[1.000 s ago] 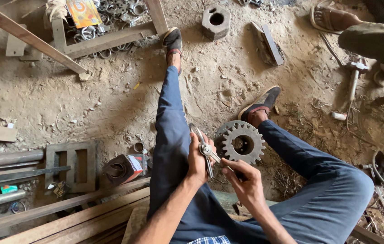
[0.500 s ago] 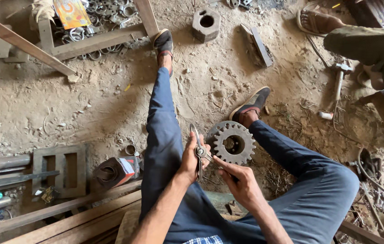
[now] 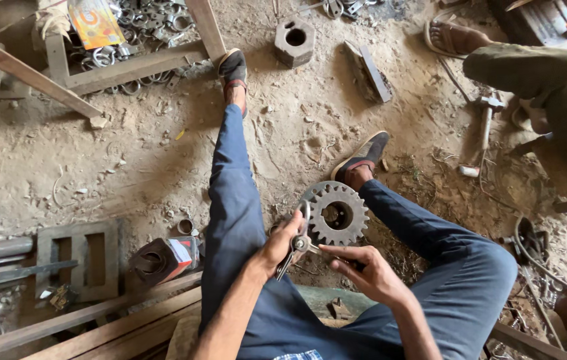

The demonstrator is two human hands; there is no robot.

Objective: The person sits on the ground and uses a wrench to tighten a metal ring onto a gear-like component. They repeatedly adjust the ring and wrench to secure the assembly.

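Note:
I sit on a dirt floor with my legs stretched out in blue trousers. A grey metal toothed gear (image 3: 337,215) with a round centre hole is held up between my knees. My left hand (image 3: 278,244) grips a metal plier-like tool (image 3: 299,239) whose jaws rest against the gear's left rim. My right hand (image 3: 363,270) holds the gear from below, fingers curled under its lower edge.
A hexagonal metal block (image 3: 295,40) and a flat metal bar (image 3: 367,70) lie ahead on the dirt. A hammer (image 3: 485,120) lies near another person's sandalled foot (image 3: 455,37) at right. A metal frame (image 3: 77,257), a red-and-black can (image 3: 163,259) and wooden planks (image 3: 97,327) are at left.
The view has drifted slightly, so the scene sits a little lower and left. Both hands keep the gear and tool together with only small shifts.

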